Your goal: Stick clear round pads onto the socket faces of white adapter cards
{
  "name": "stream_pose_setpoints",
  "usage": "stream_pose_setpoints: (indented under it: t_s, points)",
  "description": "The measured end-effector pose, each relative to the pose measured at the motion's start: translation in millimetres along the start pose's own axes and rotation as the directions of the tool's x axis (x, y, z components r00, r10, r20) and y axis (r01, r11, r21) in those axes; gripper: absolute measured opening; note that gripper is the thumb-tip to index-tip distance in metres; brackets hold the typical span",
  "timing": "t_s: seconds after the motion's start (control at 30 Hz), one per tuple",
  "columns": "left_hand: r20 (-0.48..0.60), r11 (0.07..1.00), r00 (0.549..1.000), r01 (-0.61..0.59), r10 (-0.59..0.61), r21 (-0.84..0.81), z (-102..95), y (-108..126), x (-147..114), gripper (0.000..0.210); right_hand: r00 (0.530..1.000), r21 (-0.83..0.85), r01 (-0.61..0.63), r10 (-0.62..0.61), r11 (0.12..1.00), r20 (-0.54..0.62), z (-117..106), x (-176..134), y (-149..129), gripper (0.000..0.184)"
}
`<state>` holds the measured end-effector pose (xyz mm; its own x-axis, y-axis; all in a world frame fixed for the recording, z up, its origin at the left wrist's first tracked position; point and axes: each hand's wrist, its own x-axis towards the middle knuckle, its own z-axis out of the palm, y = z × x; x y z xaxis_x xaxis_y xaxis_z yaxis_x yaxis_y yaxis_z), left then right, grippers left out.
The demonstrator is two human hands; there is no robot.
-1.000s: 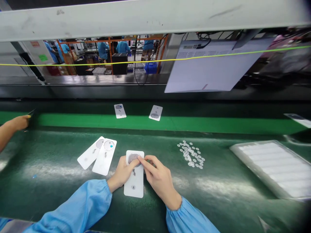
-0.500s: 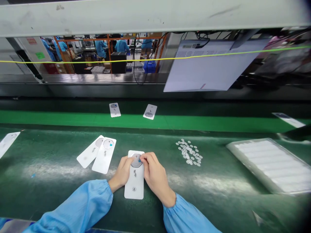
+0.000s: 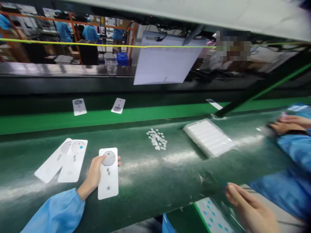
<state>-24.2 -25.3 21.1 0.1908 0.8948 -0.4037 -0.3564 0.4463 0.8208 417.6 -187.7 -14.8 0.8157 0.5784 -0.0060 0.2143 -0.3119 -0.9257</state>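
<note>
My left hand holds a white rectangular panel, thumb on its front and fingertips showing past its right edge. The panel has a grey round disc near the top and dark printed marks below; no blue dot shows on the disc. My right hand is at the lower right, thumb and index finger pinched together on a small blue sticker, partly blurred. Just below that hand lies a white sheet with several blue dots. Left of the held panel, two similar panels overlap, the upper one with a blue dot.
Small clear rings lie in a loose pile. Beyond them is a wrapped white tray. More panels rest on the green belt. A slanted dark post and a co-worker's hands are at the right.
My right hand has left the panel and moved far to the lower right. The blue dot is gone from the held panel's disc. The view has turned right, bringing in a co-worker's arms.
</note>
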Motion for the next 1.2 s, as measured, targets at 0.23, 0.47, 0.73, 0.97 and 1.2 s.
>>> stream_pose_setpoints:
  t_s: [0.23, 0.47, 0.73, 0.97, 1.2]
  points:
    - [0.04, 0.998, 0.999, -0.024, 0.022, 0.058, -0.3, 1, 3, 0.054, 0.816, -0.661, 0.185, -0.489, 0.727, -0.309, 16, 3, 15, 0.04]
    - [0.068, 0.995, 0.997, -0.049, 0.043, 0.088, -5.3, 1, 3, 0.054, 0.675, -0.222, 0.734, -0.654, 0.642, 0.341, 135, -8, -67, 0.029]
    - [0.061, 0.996, 0.997, -0.045, 0.04, 0.081, -5.7, -3, 3, 0.059, 0.712, -0.12, 0.617, -0.487, 0.778, 0.505, 185, 1, -88, 0.038]
    - [0.069, 0.928, 0.967, -0.255, 0.245, 0.272, -7.9, -10, 0, 0.071, 0.746, -0.005, 0.388, -0.311, 0.922, 0.589, 187, -16, -105, 0.06]
    - [0.213, 0.613, 0.839, -0.517, 0.5, 0.598, -6.8, -16, -1, 0.02, 0.452, 0.098, 0.184, -0.173, 0.978, 0.875, 202, -80, -139, 0.052]
